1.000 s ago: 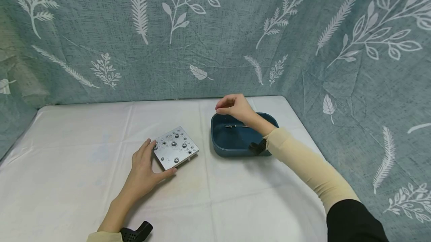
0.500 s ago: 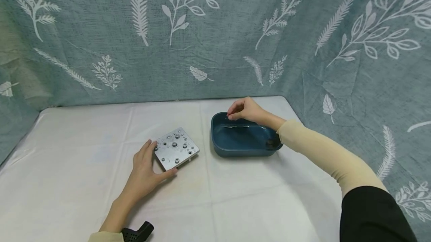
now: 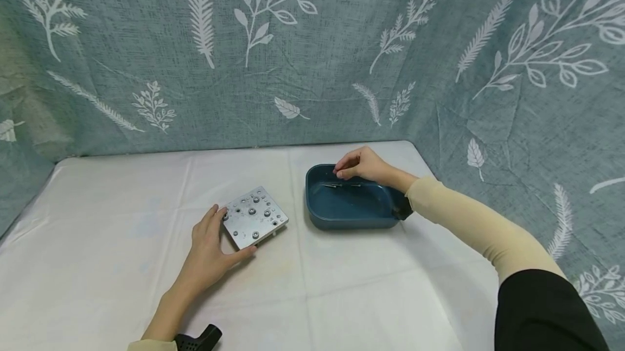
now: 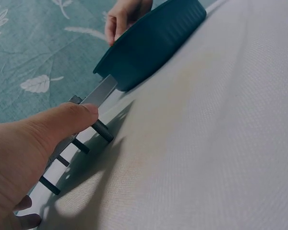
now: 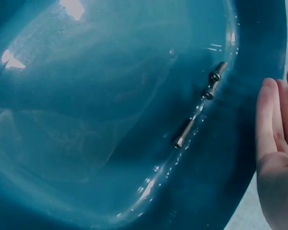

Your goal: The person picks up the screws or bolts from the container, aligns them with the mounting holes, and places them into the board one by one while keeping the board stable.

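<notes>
My left hand (image 3: 207, 242) grips a silvery metal plate (image 3: 263, 222) by its near left edges, thumb on one side and fingers on the other. Bolt heads and small holes dot its top. In the left wrist view, threaded bolt shanks (image 4: 103, 131) stick out below the plate, and it sits tilted above the cloth. Above the far rim of a dark blue bin (image 3: 351, 224) is my right hand (image 3: 363, 165), fingers bent down with tips close to the thumb. Nothing shows between them. Three bolts (image 5: 184, 134) lie inside along the bin's wall.
White cloth (image 3: 122, 242) covers the table, with room left of the plate and in front of the bin. A green leaf-patterned curtain (image 3: 312, 80) hangs behind the table and along the right side.
My right hand has shifted right and down, from above the bin's far left corner to lower over its far rim. The left hand and plate stay in place.
</notes>
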The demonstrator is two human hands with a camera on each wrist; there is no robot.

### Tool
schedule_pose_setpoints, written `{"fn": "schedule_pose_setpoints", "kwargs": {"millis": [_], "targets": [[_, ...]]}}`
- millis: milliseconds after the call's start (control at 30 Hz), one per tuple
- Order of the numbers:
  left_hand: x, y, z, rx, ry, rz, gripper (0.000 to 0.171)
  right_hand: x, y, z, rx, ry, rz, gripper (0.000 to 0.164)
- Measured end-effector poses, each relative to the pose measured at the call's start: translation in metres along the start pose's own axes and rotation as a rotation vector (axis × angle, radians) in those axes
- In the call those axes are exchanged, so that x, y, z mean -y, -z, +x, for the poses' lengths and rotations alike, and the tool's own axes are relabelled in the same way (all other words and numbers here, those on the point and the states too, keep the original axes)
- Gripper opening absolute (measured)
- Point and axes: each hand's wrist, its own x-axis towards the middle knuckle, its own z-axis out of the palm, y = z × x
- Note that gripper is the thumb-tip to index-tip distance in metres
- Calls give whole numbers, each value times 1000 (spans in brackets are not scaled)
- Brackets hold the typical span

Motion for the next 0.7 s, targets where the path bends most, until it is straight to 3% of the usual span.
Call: {"fn": "schedule_pose_setpoints", "kwargs": {"millis": [500,700], "targets": [[2,-4,0,-7,-13,-1,112,-5,-7,4,32,-11,-80,14],[1,-4,-1,-17,-13,3,111,-6,-7,7,56,11,-178,14]]}}
